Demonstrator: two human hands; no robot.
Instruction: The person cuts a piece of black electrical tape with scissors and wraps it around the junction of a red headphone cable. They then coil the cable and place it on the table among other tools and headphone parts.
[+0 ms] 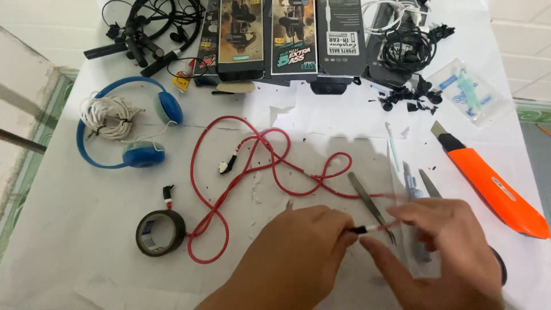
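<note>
A white table (51, 229) is covered with paper and bits of wire and tools. The floor beside it has pale tiles.

The left hand (298, 252) is low in the middle. Its fingers are pressed together on a small black plug end (358, 230) of the red cable (241, 172). The right hand (453, 247) is just beside it. Its thumb and finger pinch the thin pink bit of the same cable, right next to the plug. This hand is blurry, so the grip is a little hard to see.

The red cable loops over the middle of the table and runs back to the hands. One loop lies near a roll of black tape (160, 232). Metal tweezers (372, 206) lie just behind the fingers, touching the cable.

To the right lies an orange cutter knife (493, 189). A second small knife (410, 183) lies partly under the right hand.

On the left are blue headphones (135, 129) with a bundle of white cord (109, 117) inside the band. At the far edge stand dark boxes (287, 37) in a row, with black earphone wires (149, 28) on one side and small black ear tips (410, 97) on the other. A clear bag (473, 95) lies near them.
</note>
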